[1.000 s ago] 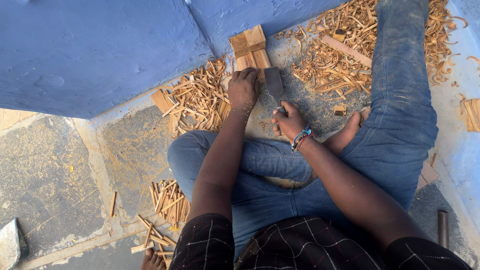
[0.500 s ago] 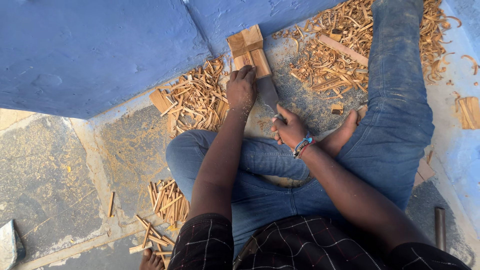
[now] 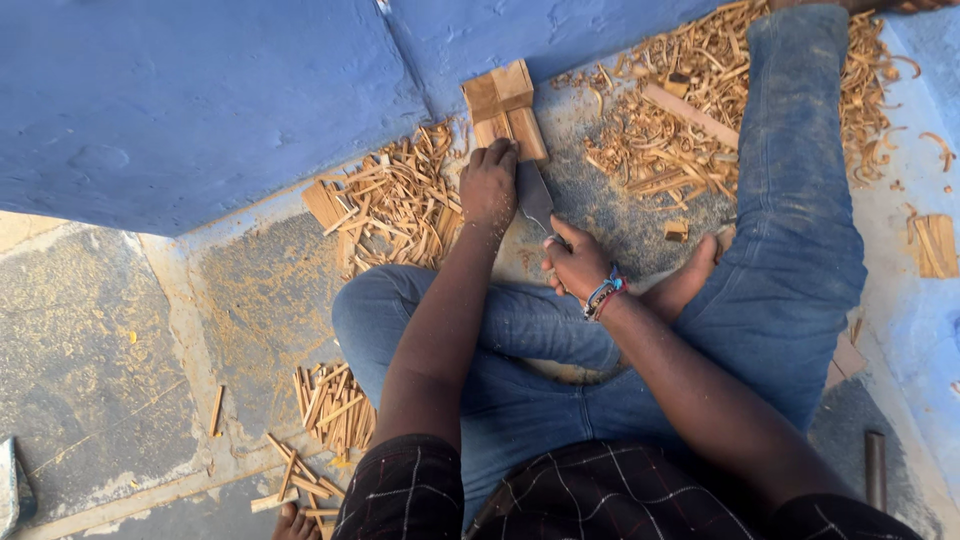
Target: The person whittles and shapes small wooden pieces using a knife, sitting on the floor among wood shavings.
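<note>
I sit on a stone floor in blue jeans, one leg folded and one stretched out. My left hand [image 3: 489, 183] presses down on a small wooden block [image 3: 510, 128] against the floor. My right hand [image 3: 577, 264], with bead bracelets on the wrist, grips the handle of a broad metal blade [image 3: 534, 196]. The blade's tip lies beside the left hand, at the near end of the wooden block. A second squarish wooden block [image 3: 497, 92] rests just behind, against the blue wall.
Thin wood splints are heaped left of my hand [image 3: 390, 195], and another bundle lies by my knee [image 3: 330, 405]. Curly shavings [image 3: 680, 130] cover the floor at right. A blue wall [image 3: 200, 100] stands behind. A dark rod [image 3: 875, 465] lies at lower right.
Hands and blade keep nearly the same position on the block; the view has shifted very slightly.
</note>
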